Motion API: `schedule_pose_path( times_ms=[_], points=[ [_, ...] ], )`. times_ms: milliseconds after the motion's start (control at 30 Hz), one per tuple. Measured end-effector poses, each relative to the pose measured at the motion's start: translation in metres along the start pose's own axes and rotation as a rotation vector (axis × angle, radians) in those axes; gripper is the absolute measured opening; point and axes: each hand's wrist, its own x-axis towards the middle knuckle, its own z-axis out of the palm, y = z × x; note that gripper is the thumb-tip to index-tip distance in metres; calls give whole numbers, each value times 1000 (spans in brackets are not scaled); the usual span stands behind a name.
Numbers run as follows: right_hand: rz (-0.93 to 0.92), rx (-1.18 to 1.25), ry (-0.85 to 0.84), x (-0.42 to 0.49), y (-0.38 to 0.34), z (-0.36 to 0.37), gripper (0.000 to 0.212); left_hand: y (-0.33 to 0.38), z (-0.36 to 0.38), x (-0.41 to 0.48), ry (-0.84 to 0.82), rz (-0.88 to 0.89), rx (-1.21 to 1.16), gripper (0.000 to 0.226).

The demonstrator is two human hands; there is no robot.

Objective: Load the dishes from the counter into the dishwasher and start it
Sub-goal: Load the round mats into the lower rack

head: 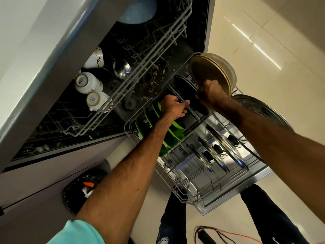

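Left hand [173, 107] grips black plate [194, 113] (rim), right hand [211, 93] grips beige plates [211, 67]

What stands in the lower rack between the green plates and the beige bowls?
Two dark plates on edge, shown in the head view; the left hand grips one.

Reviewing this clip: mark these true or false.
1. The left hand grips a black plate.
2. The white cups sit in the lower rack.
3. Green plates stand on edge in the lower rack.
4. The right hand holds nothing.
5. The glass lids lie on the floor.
1. True: the left hand grips the rim of a black plate.
2. False: the white cups are in the upper rack.
3. True: the green plates stand in the lower rack.
4. False: the right hand holds beige dishes.
5. False: the glass lids stand in the lower rack.
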Motion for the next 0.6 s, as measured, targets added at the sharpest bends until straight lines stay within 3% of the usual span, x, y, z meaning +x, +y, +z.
schedule_pose_path(
  times_ms=[100,200,300,400,500,600],
  points=[
    [41,71,-6,5,7,4,12,-1,1,0,3,21,7,21],
    [45,112,1,4,7,-2,6,-4,3,3,20,42,59,43],
    [19,91,-19,-1,6,-5,15,0,7,0,12,64,19,19],
    [-2,53,-3,-3,11,-6,17,8,14,-3,14,44,34,55],
    [-33,82,69,-12,19,-8,5,10,17,-6,14,62,72,48],
    [-100,173,89,-22,22,-15,9,9,17,-11,37,69,96,39]
  ],
)
